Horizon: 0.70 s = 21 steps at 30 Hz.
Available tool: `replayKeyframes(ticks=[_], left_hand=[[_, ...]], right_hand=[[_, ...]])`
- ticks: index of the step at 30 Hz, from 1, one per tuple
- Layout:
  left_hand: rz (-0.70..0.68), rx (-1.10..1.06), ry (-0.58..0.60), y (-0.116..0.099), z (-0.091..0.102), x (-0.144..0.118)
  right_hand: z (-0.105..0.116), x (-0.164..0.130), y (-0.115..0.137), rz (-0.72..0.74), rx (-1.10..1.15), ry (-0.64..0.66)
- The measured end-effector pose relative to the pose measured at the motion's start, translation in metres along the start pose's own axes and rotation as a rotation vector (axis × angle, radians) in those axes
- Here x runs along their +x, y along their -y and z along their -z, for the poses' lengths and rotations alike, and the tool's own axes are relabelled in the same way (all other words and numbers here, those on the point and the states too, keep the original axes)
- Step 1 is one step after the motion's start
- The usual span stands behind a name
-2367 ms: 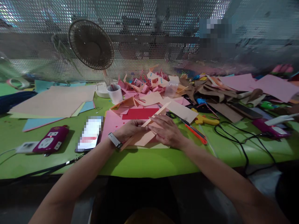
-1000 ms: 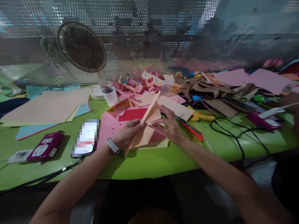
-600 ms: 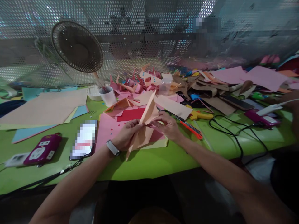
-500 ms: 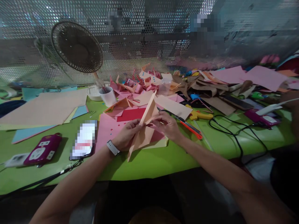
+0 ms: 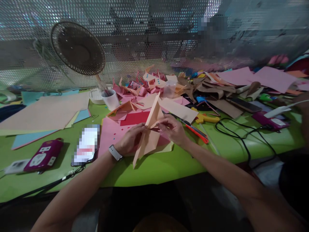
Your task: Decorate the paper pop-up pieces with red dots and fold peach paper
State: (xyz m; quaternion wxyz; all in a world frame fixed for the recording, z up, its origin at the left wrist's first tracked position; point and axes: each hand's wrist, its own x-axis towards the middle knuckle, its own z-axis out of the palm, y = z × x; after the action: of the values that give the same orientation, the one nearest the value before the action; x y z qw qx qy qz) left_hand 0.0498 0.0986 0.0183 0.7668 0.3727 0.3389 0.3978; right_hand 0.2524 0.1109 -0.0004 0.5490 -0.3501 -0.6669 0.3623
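A folded sheet of peach paper (image 5: pixel 150 140) is held up over the table, its long edge slanting from upper right to lower left. My left hand (image 5: pixel 131 137) is closed on the left edge near its middle, with a watch on the wrist. On the other side my right hand (image 5: pixel 172 129) pinches a fold of the same paper between thumb and fingers. Beneath lie pink paper with small cut shapes (image 5: pixel 109 132) and a red paper piece (image 5: pixel 135 118). An orange utility knife (image 5: pixel 196 132) rests to the right of my right hand.
Left are a lit phone (image 5: pixel 86 145), a purple power bank (image 5: pixel 44 155) and large paper sheets (image 5: pixel 53 109). Behind stand a fan (image 5: pixel 78 48), a white cup (image 5: pixel 110 100) and a pile of folded paper (image 5: pixel 145 84). A yellow glue gun (image 5: pixel 207 119) and black cable (image 5: pixel 231 137) lie right.
The paper's lower part has swung slightly and a gap at the fold by my fingers looks wider. Both hands keep hold in nearly the same place.
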Motion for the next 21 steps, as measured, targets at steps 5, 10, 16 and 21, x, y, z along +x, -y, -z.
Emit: replayKeyframes(ticks=[5,10,16,21], left_hand=[[-0.066,0.347,-0.112,0.002,0.011,0.007],[-0.148,0.601,-0.09,-0.002,0.013,0.008],[-0.125,0.613,-0.065,-0.006,0.012,0.005],[-0.093,0.507,-0.022,-0.007,0.016,0.008]], right_hand=[[0.001,0.003,0.003,-0.014,-0.084,0.065],[0.001,0.006,0.002,-0.051,-0.169,0.09],[0.004,0.007,0.003,-0.113,-0.13,0.099],[0.005,0.007,0.005,-0.121,-0.099,0.059]])
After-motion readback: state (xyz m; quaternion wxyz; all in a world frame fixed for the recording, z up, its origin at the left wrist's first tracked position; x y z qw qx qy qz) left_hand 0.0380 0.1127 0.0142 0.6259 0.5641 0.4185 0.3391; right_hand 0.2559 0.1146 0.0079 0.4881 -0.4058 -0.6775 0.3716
